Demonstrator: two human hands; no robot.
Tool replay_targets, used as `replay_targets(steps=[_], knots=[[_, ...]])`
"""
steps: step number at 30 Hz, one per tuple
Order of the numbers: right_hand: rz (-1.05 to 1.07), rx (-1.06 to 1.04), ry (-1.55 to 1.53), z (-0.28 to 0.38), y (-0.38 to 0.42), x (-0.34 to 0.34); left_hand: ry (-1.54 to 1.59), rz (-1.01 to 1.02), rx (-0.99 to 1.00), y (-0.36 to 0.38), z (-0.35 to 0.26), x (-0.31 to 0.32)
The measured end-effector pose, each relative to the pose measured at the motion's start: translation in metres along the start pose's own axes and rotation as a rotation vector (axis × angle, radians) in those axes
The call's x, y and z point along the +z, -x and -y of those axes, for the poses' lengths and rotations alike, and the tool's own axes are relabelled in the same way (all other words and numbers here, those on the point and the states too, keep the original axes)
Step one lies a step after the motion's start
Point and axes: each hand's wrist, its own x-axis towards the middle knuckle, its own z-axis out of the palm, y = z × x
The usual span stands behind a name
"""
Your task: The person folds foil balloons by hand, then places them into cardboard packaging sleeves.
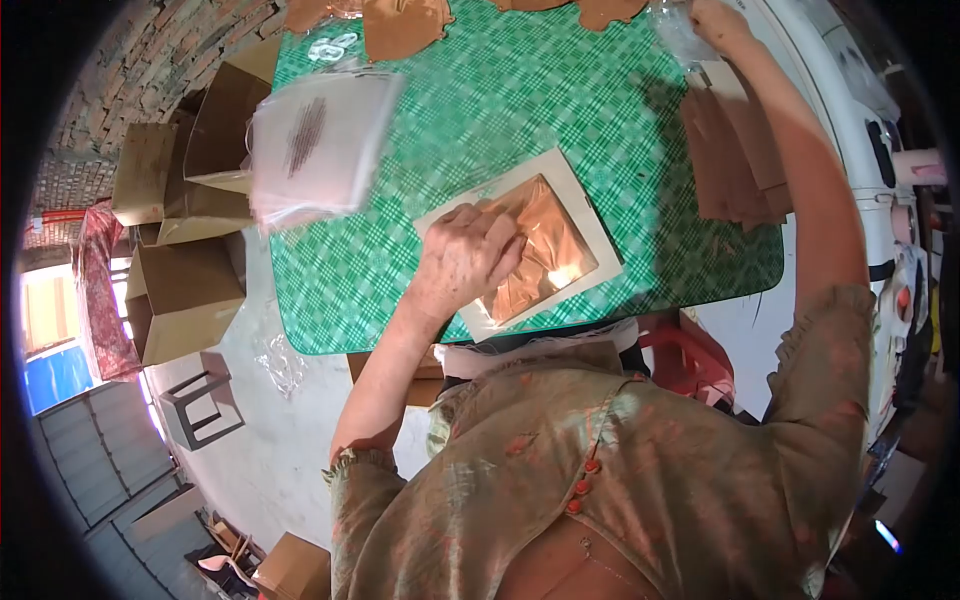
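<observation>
My left hand (468,256) is curled over the left part of a shiny, wrinkled brown packet (552,240), its fingers bent and closed on it. The packet lies on a white card (590,222), tilted, near the front edge of the green checked table. My right hand (716,24) is stretched out to the far right corner, its fingers closed at a clear plastic bag (676,32). Nearer along that side lies a stack of brown sheets (718,150).
A pile of clear plastic sleeves (325,145) lies on the table's left (450,100). Brown cut pieces (403,28) line its far edge. Open cardboard boxes (190,290) stand left of it. A red stool (690,365) is under the front edge.
</observation>
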Motion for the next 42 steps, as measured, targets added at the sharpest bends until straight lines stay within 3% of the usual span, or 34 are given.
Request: replay_targets(steps=[6, 9, 10, 15, 17, 21, 27, 30, 42], knots=[[-0.121, 0.102, -0.011, 0.021, 0.025, -0.055, -0.026, 0.008, 0.035, 0.001, 0.000, -0.003], [-0.161, 0.002, 0.118, 0.129, 0.086, -0.163, -0.026, -0.011, 0.035, 0.001, -0.003, -0.003], [-0.064, 0.009, 0.137, 0.143, 0.103, -0.163, -0.029, -0.015, 0.035, 0.001, -0.004, -0.003], [0.229, -0.176, -0.349, 0.259, 0.237, -0.130, -0.020, 0.001, 0.025, 0.000, -0.010, -0.004], [0.165, -0.105, -0.482, 0.292, 0.266, -0.125, -0.021, 0.013, 0.031, 0.001, -0.013, -0.004], [0.068, -0.068, -0.492, 0.312, 0.280, -0.105, -0.017, 0.035, 0.041, 0.004, -0.017, -0.002], [0.086, 0.011, -0.510, 0.325, 0.289, -0.110, 0.037, -0.004, -0.015, 0.006, -0.020, -0.002], [0.044, -0.048, -0.476, 0.323, 0.294, -0.109, 0.080, -0.031, -0.026, 0.008, -0.019, -0.002], [0.027, 0.204, -0.577, 0.347, 0.283, -0.113, 0.153, -0.037, 0.089, 0.015, -0.025, 0.001]])
